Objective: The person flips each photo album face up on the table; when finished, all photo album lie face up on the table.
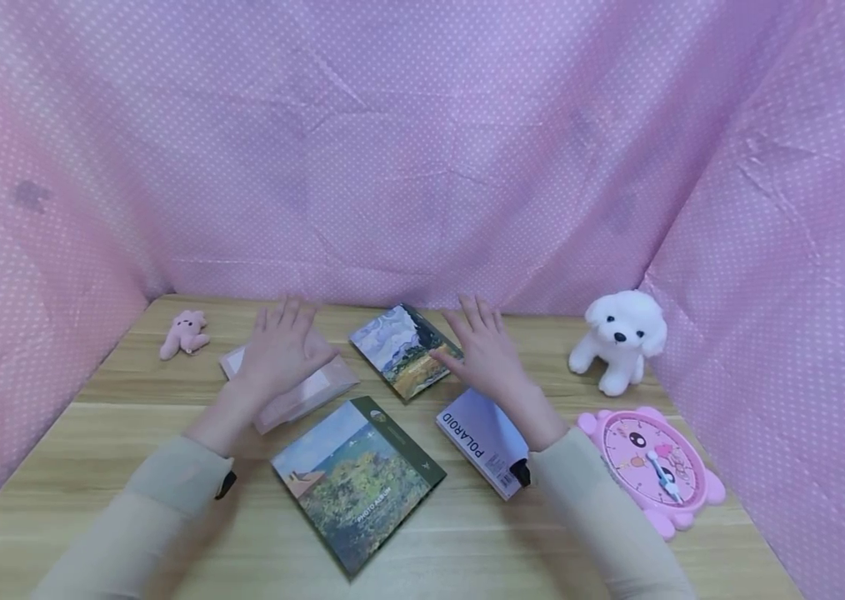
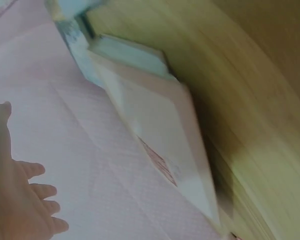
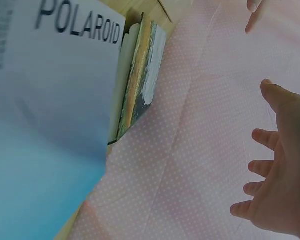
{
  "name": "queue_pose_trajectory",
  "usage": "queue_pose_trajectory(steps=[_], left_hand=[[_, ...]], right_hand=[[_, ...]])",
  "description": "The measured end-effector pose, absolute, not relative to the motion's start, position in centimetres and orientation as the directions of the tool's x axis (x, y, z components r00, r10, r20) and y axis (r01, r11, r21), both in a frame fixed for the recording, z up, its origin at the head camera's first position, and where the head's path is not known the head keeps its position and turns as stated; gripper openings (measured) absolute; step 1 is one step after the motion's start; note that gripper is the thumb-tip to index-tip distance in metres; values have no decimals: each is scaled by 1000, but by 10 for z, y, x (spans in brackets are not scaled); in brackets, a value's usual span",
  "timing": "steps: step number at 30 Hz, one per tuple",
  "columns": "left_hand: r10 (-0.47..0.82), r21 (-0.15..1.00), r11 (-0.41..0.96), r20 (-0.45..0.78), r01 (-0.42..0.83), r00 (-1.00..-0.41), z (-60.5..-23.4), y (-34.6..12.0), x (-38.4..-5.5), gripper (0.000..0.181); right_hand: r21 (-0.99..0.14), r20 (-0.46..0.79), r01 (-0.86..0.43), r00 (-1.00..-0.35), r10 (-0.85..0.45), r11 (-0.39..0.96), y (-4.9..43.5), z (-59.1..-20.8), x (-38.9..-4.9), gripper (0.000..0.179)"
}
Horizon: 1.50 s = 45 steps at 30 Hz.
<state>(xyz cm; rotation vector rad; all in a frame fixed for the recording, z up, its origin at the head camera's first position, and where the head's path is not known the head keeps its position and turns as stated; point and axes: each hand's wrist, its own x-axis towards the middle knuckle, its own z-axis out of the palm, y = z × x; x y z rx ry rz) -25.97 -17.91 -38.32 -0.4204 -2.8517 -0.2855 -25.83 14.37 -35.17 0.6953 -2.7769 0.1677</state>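
Both hands are held over the table with fingers spread and nothing in them. In the head view my left hand (image 1: 277, 350) is above a pale pink album or box (image 1: 310, 393) that it partly covers. My right hand (image 1: 488, 354) hovers between a small painting-covered album (image 1: 402, 354) and a lilac-blue box marked POLAROID (image 1: 478, 437). A larger green photo album (image 1: 362, 483) lies between the forearms. In the wrist views the left hand (image 2: 20, 195) and right hand (image 3: 282, 165) stand apart from these things.
A small pink plush toy (image 1: 185, 333) lies at the back left. A white plush dog (image 1: 620, 340) sits at the back right, with a pink toy clock (image 1: 655, 467) in front of it. Pink dotted cloth (image 1: 407, 150) walls the wooden table (image 1: 92, 467) at the back and sides.
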Motion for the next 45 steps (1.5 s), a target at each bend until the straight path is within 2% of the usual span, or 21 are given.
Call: queue_pose_trajectory(steps=[11, 18, 27, 34, 39, 45], left_hand=[[264, 190, 927, 277, 322, -924, -398, -211, -284, 85], [252, 195, 935, 221, 296, -942, -410, -229, -292, 86], [256, 256, 925, 126, 280, -958, -425, -239, -298, 88], [266, 388, 884, 42, 261, -963, -444, -252, -300, 86], [288, 424, 864, 28, 273, -957, -451, -257, -305, 85], [292, 512, 824, -19, 241, -956, -447, -260, -309, 92]], right_hand=[[-85, 219, -542, -829, -515, 836, 98, -347, -270, 72], [-135, 205, -621, -780, -592, 772, 71, -364, -277, 73], [-251, 77, -725, -675, -734, 641, 50, -393, -294, 69], [-314, -44, -735, -621, -783, 601, 43, -411, -305, 74], [-383, -101, -710, -604, -790, 591, 40, -418, -309, 75], [-343, -149, -712, -603, -784, 612, 34, -425, -311, 69]])
